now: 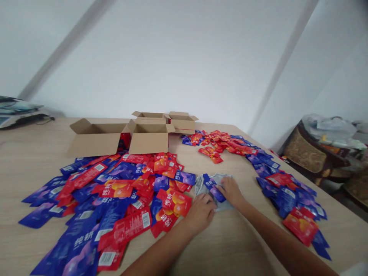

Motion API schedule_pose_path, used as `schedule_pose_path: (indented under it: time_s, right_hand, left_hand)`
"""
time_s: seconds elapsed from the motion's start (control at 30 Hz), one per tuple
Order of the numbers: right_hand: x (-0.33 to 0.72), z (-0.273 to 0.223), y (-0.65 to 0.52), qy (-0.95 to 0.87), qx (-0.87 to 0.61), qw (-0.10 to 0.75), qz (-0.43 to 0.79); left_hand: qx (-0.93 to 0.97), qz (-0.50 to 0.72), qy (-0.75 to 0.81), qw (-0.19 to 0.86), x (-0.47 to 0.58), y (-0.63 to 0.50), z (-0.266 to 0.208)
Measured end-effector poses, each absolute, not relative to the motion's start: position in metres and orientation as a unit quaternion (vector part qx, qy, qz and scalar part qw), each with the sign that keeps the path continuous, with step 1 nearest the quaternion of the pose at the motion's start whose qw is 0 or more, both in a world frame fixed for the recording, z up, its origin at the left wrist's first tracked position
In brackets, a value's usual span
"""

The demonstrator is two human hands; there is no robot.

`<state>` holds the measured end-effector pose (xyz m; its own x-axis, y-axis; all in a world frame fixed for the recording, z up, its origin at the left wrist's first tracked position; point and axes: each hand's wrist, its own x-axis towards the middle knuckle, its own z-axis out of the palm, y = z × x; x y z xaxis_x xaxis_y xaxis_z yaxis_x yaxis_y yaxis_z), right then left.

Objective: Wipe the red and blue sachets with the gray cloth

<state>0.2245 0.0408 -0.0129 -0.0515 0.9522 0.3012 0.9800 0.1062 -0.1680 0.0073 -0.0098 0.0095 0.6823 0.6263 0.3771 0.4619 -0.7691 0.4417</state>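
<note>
A blue pouch [213, 187] with white lettering lies on a rumpled grey cloth-like or thin plastic piece [227, 206]; its exact kind is unclear. My right hand [230, 191] is at the pouch's right side, thumb across its edge and fingers bent over the grey piece. At the lower left of the same piece rests my left hand [201, 210], its fingers curled down with their tips hidden. Beside my left hand, a red pouch [176, 202] with orange fruit pictures tops the edge of a large mixed pile of red and blue pouches [117, 188].
Open cardboard boxes [149, 142] stand behind the pile. More red and blue pouches [221, 140] spread from the back along the table's right side, down to a red pouch [301, 225]. Plastic bags [330, 128] lie on a brown patterned chair [301, 149] off the right edge.
</note>
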Motion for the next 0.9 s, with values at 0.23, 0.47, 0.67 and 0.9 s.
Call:
schedule_pose_path:
  time_s: [0.23, 0.47, 0.67, 0.9]
  right_hand:
    - [0.213, -0.004, 0.032, -0.759, -0.626, 0.182, -0.007]
    - [0.208, 0.019, 0.057, -0.722, -0.687, 0.082, -0.003]
    - [0.188, 0.057, 0.078, -0.683, -0.715, 0.11, 0.098]
    - [0.139, 0.09, 0.138, -0.778, -0.496, 0.259, 0.287]
  left_hand:
    - [0.898, 0.264, 0.303, 0.178, 0.006, -0.007, 0.009]
    - [0.897, 0.268, 0.303, 0.179, 0.006, -0.009, 0.01]
    - [0.898, 0.275, 0.284, 0.193, 0.004, -0.008, 0.007]
    - [0.889, 0.285, 0.286, 0.215, 0.002, -0.006, 0.007]
